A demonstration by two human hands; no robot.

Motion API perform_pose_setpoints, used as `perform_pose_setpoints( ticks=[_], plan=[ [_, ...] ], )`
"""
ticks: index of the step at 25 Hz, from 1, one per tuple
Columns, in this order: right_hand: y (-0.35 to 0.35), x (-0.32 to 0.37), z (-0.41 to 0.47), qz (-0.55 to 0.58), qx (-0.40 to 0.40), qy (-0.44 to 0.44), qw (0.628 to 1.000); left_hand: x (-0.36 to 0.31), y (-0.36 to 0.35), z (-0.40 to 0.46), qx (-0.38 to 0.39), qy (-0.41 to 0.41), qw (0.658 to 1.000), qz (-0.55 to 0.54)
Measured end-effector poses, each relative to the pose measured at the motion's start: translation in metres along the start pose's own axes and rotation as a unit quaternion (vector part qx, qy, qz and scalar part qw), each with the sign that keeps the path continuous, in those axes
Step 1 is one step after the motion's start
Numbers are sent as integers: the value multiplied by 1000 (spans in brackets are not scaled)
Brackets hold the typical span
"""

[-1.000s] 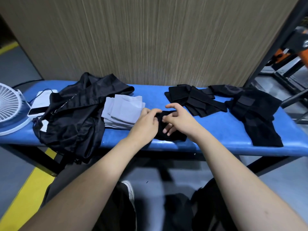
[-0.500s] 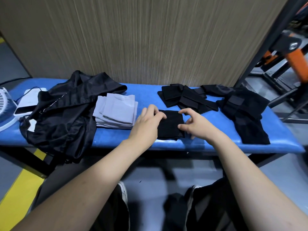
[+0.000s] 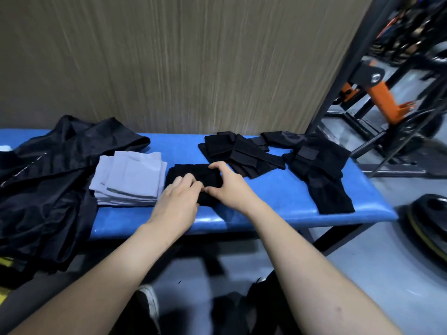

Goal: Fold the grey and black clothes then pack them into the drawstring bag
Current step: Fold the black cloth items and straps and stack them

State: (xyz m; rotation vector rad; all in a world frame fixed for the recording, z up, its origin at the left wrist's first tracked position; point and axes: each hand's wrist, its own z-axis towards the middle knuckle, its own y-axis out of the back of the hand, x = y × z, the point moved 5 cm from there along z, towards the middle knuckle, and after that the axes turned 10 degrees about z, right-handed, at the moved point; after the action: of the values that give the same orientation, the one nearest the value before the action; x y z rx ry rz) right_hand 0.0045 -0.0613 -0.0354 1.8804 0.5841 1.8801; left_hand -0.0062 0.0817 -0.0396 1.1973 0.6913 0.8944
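A small folded black cloth (image 3: 193, 174) lies on the blue bench (image 3: 278, 201) in front of me. My left hand (image 3: 176, 204) grips its near left edge, fingers curled on the fabric. My right hand (image 3: 229, 187) pinches its right side, thumb and fingers bent over the fold. A stack of folded grey clothes (image 3: 130, 180) sits just left of it. Folded black pieces (image 3: 239, 153) lie behind on the right, and a loose black garment (image 3: 321, 175) lies further right. The shiny black drawstring bag (image 3: 48, 184) is spread over the bench's left end.
A wood-grain wall panel (image 3: 181, 64) stands right behind the bench. A black and orange metal rack (image 3: 387, 93) stands at the right. A dark round weight plate (image 3: 430, 228) lies on the floor beside the bench's right end.
The view has swung right, so the fan and white device left the frame. Both hands have closed in on the black cloth, with my right hand now over its right side.
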Motion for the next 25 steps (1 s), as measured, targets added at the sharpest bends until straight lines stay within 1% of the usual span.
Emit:
perform_pose_setpoints(
  ticks=[4,8,12,14,16,21,25],
  plan=[
    [-5,3,4,-15,15,9,1000,8,1,-1,9,34,999,-29],
    [15,1,-7,-7,0,0,1000,7,6,3,29,54,997,-50],
    [55,-21,-23,6,-34,-32,999,-11,20,15,-10,58,996,-61],
    [80,-40,-34,-5,-66,-58,996,-30,24,23,-26,41,995,-85],
    [109,-60,-47,-18,-102,-92,990,-56,22,33,-26,26,992,-120],
    [180,-114,-89,-7,-200,-155,967,-138,2,60,12,-19,986,-163],
    [215,-153,-113,-55,-262,-187,945,-188,-18,73,27,-43,986,-159]
  ],
)
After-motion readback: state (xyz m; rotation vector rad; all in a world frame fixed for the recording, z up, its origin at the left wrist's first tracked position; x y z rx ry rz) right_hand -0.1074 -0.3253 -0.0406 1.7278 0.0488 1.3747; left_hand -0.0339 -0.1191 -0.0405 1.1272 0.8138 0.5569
